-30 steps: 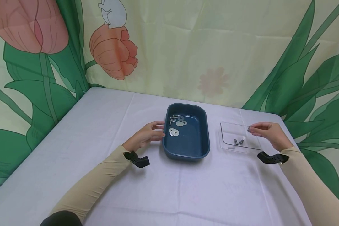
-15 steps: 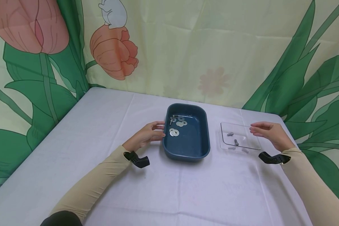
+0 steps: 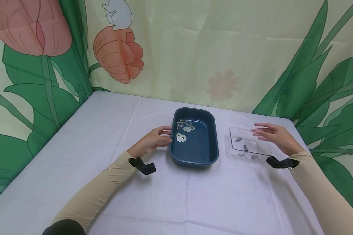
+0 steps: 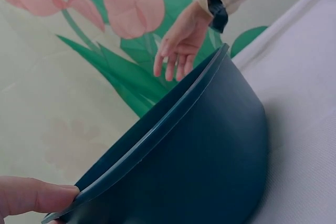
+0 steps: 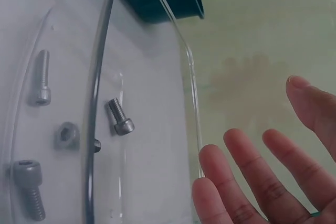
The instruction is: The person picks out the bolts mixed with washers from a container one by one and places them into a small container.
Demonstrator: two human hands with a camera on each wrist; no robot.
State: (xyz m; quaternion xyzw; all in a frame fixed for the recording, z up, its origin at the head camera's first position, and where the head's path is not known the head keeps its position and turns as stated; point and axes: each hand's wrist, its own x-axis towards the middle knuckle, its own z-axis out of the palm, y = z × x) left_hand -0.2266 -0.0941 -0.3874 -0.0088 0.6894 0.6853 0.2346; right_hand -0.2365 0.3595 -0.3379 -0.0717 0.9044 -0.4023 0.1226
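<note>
My left hand (image 3: 151,140) holds the left rim of a deep dark-blue tray (image 3: 210,140); in the left wrist view the thumb (image 4: 42,196) lies at the rim. Inside the tray are several flat washers (image 3: 181,138) and some small screws (image 3: 178,125) near its left wall. To the right, a clear plastic box (image 3: 264,153) contains socket-head screws (image 5: 121,116); its walls show blurred duplicates, so their number is unclear. My right hand (image 3: 275,135) hovers by the box's right rim, its fingers spread and nothing held, as the right wrist view also shows.
A white cloth (image 3: 153,209) covers the table. Behind it hangs a printed flower curtain (image 3: 179,58). The tray and clear box stand side by side with a narrow strip of cloth between them.
The right hand has let go of a screw, which has dropped into the clear box. Its fingers have then spread, moving slightly left. The left hand and tray stay put.
</note>
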